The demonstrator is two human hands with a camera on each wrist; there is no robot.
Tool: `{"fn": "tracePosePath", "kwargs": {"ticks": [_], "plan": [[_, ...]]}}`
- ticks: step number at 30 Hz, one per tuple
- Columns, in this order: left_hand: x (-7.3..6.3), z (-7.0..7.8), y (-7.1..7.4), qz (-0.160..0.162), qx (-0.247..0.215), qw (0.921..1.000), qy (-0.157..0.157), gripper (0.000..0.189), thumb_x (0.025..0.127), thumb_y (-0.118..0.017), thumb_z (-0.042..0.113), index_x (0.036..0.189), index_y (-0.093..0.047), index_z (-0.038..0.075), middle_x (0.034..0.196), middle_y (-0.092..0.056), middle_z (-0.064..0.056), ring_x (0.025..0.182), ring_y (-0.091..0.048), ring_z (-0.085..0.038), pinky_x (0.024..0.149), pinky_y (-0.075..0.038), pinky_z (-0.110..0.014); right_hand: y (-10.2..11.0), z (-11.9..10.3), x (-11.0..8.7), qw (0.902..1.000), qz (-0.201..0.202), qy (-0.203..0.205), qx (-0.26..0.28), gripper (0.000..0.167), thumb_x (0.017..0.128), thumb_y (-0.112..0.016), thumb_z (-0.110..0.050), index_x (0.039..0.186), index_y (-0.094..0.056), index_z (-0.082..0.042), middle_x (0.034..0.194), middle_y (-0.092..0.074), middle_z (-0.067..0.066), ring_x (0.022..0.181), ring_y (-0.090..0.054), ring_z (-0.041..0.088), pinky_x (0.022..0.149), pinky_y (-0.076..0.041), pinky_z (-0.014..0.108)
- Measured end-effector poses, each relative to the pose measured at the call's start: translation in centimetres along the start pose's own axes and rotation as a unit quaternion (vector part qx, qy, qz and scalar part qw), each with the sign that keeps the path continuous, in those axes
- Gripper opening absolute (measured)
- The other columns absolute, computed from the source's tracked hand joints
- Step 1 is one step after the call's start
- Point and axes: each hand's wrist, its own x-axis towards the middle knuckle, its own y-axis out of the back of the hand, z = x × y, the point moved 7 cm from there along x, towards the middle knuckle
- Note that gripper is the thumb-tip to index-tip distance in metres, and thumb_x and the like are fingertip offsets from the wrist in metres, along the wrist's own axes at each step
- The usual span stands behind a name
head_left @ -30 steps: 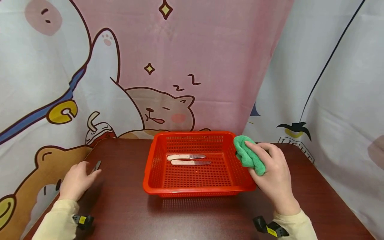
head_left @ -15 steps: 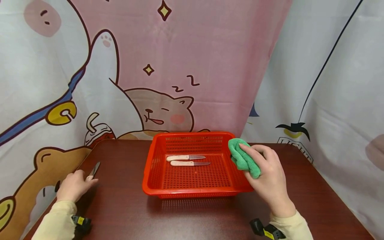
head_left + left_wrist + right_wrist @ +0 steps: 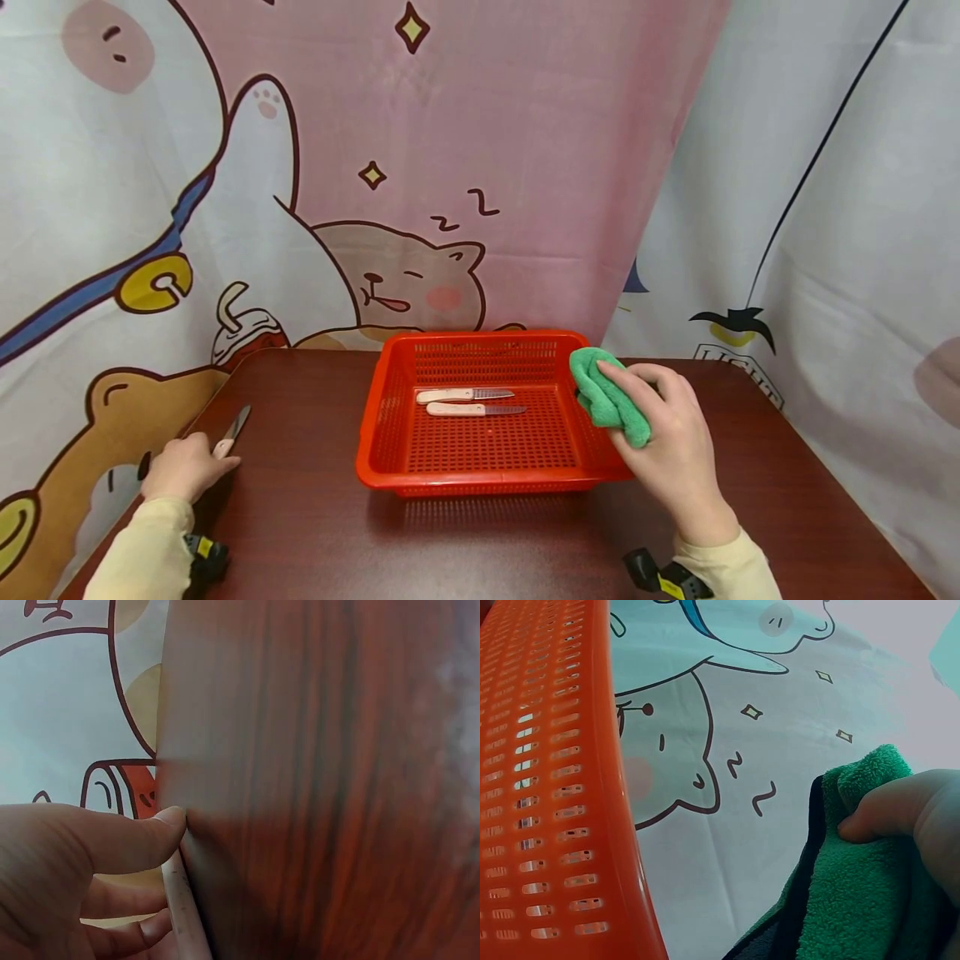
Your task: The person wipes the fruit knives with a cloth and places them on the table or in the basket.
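Observation:
At the table's left side my left hand (image 3: 183, 467) is down at a small knife (image 3: 231, 433); blade and part of the pale handle show past the fingers. In the left wrist view, the thumb and curled fingers lie either side of a pale handle (image 3: 186, 911), pinching it. My right hand (image 3: 672, 442) grips a folded green towel (image 3: 611, 400) by the basket's right rim; the right wrist view shows its dark edging, with the thumb pressed into the pile. A red plastic basket (image 3: 495, 479) holds two more pale-handled knives, one a knife (image 3: 453, 395), the other a knife (image 3: 457, 409).
The dark brown table (image 3: 480, 550) carries the basket near its far edge. Behind it hangs a printed curtain (image 3: 525, 167) with cartoon animals, which also runs down both sides. Each wrist wears a small black camera, such as the left one (image 3: 206, 554).
My left hand has come down and slightly back, its fingers closing in at the knife handle. The right hand with the towel has shifted a little left, then stayed.

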Motion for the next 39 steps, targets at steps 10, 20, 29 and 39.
{"fn": "tracePosePath", "kwargs": {"ticks": [10,20,29,39], "plan": [[0.5,-0.2,-0.4,-0.007,-0.010,0.9997,0.023,0.055,0.089,-0.070,0.038,0.101,-0.057,-0.014,0.082,-0.057,-0.028,0.071,-0.052,-0.037,0.057,-0.044,-0.045,0.1,0.0,0.1,1.0000,0.006,0.004,0.002,0.070,0.057,-0.079,0.012,0.123,-0.070,-0.012,0.110,-0.060,0.015,0.099,-0.052,0.036,0.083,-0.037,0.044],[0.8,0.1,-0.9,-0.021,-0.013,0.9992,0.032,0.049,0.097,-0.057,0.038,0.102,-0.057,-0.011,0.088,-0.056,-0.029,0.075,-0.051,-0.038,0.060,-0.045,-0.048,0.1,0.1,0.1,1.0000,0.001,0.000,-0.001,0.070,0.058,-0.080,0.012,0.123,-0.070,-0.012,0.110,-0.059,0.015,0.099,-0.052,0.036,0.083,-0.037,0.044],[0.2,0.9,-0.5,-0.011,-0.034,0.9993,-0.006,0.049,0.101,-0.050,0.035,0.101,-0.050,-0.014,0.083,-0.055,-0.022,0.072,-0.052,-0.034,0.060,-0.043,-0.045,0.1,0.2,0.0,1.0000,-0.001,0.000,-0.005,0.071,0.059,-0.081,0.012,0.125,-0.069,-0.012,0.111,-0.059,0.016,0.100,-0.052,0.036,0.084,-0.037,0.045],[-1.2,4.0,0.7,0.042,-0.066,0.9939,-0.079,0.032,0.097,-0.057,0.019,0.094,-0.043,-0.009,0.074,-0.049,-0.015,0.065,-0.050,-0.028,0.058,-0.044,-0.042,-0.1,0.2,0.1,1.0000,-0.004,0.000,-0.005,0.071,0.059,-0.080,0.012,0.125,-0.069,-0.013,0.111,-0.059,0.015,0.101,-0.052,0.036,0.084,-0.037,0.045]]}}
